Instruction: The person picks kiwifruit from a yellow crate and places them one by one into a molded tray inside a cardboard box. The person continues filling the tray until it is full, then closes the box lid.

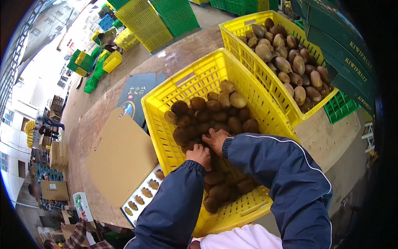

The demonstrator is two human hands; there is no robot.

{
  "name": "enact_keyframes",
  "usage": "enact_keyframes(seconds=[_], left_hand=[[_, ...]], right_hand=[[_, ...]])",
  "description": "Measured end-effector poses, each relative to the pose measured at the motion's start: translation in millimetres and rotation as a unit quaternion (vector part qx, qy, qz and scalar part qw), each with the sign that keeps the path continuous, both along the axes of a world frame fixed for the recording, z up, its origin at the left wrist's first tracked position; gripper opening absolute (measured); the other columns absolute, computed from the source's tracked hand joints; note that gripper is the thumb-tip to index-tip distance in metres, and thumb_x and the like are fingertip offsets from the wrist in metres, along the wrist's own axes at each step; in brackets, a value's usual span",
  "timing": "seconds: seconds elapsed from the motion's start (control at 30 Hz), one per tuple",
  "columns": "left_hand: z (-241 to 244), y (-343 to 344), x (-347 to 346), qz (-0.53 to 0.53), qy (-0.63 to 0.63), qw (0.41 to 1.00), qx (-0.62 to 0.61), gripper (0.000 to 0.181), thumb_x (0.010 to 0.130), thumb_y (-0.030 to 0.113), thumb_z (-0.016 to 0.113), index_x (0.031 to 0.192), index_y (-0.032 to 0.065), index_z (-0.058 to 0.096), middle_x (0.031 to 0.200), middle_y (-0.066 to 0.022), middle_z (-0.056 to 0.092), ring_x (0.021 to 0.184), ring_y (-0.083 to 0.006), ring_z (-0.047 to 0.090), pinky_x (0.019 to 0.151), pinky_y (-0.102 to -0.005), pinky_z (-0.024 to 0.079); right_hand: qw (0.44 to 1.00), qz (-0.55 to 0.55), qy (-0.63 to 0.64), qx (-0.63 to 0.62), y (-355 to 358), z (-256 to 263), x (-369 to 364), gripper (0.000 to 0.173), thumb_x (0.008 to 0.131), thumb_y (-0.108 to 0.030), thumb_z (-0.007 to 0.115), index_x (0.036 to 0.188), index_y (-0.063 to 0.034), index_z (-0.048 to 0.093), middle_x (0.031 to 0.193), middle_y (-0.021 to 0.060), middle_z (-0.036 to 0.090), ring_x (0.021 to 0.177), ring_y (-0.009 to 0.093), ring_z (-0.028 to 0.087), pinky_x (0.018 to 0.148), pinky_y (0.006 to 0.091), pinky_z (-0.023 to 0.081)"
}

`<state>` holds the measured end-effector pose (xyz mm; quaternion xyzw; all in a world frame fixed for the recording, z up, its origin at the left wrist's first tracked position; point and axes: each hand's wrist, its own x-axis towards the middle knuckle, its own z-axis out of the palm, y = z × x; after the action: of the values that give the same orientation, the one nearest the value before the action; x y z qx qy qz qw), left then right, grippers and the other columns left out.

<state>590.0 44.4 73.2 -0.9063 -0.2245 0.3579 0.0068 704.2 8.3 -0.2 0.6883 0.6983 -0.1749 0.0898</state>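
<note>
Both hands reach down into a yellow plastic crate [183,84] that holds brown kiwifruit [203,115]. My left hand [199,155] rests on the fruit with its fingers curled, their tips hidden. Just beyond it, to the right, my right hand [216,140] touches the pile with bent, partly spread fingers. Whether either hand grips a fruit cannot be told. More kiwifruit [220,191] lie at the crate's near end, beneath my forearms. Left of the crate is a carton with its brown lid flap [121,158] raised; kiwifruit sit in its white tray [141,194], partly behind my left sleeve.
A second yellow crate [258,67] full of kiwifruit stands at the right, beside stacked dark green cartons [342,53] bearing writing. A dark printed carton panel [136,93] lies on the wooden table [90,137]. Stacked crates [144,26] stand beyond. A co-worker's hand [83,215] is lower left.
</note>
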Motion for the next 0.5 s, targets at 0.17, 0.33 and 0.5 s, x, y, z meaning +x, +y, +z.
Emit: enact_keyframes(seconds=[0.17, 0.33, 0.5], left_hand=[[-31, -1, -8, -0.079, -0.002, 0.997, -0.019, 0.057, 0.069, 0.023, 0.070, 0.121, 0.0201, 0.049, 0.117, -0.0110, 0.050, 0.117, -0.0285, 0.041, 0.082, -0.0412, 0.048], [-39, -3, -16, -0.088, -0.024, 0.993, -0.072, 0.048, 0.074, 0.020, 0.066, 0.118, 0.0287, 0.050, 0.111, -0.0147, 0.052, 0.103, -0.0317, 0.053, 0.078, -0.0385, 0.050], [8, 2, 6, 0.001, -0.057, 0.991, -0.120, 0.044, 0.076, 0.019, 0.064, 0.117, 0.0234, 0.047, 0.107, -0.0187, 0.052, 0.091, -0.0337, 0.058, 0.073, -0.0378, 0.050]], right_hand=[[0.997, -0.070, 0.010, 0.005, -9, -3, -8, 0.069, 0.079, -0.025, 0.063, 0.139, -0.0230, 0.029, 0.128, 0.0191, 0.036, 0.078, 0.040, 0.062, 0.049, 0.0503, 0.054], [1.000, 0.007, 0.000, 0.021, -9, 4, 1, 0.066, 0.075, -0.026, 0.066, 0.134, -0.0235, 0.035, 0.134, 0.0194, 0.037, 0.086, 0.038, 0.063, 0.056, 0.0491, 0.054], [0.987, -0.076, 0.135, 0.051, -2, 16, 35, 0.072, 0.061, -0.023, 0.075, 0.126, -0.0192, 0.044, 0.117, 0.0161, 0.055, 0.098, 0.031, 0.061, 0.075, 0.0431, 0.051]])
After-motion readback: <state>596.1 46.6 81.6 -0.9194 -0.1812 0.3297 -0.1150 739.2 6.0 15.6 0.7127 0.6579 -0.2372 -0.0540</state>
